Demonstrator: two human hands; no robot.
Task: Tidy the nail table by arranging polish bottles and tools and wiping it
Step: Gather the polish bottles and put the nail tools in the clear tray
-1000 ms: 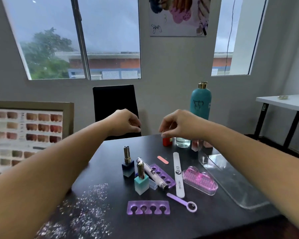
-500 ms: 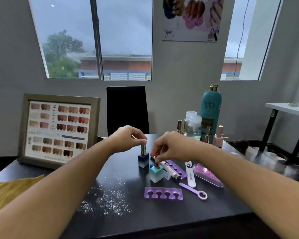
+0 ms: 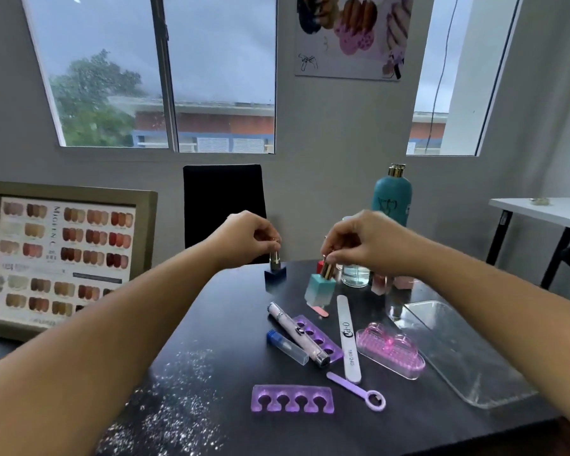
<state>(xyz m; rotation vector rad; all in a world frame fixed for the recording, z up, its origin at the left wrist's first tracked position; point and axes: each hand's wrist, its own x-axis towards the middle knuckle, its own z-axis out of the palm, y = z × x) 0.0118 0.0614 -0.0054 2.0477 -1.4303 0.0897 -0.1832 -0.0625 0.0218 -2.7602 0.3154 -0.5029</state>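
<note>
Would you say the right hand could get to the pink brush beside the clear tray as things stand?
Probably, once freed: the right hand holds the teal polish bottle by its cap, so its grip is taken, but the pink brush lies uncovered nearby.

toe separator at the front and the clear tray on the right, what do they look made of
Toe separator: probably soft silicone or gel, translucent purple; light glows through its edges. Tray: clear acrylic or glass, glossy; the dark table shows through it and its surface reflects light. Which of the two, the view cannot settle.
</note>
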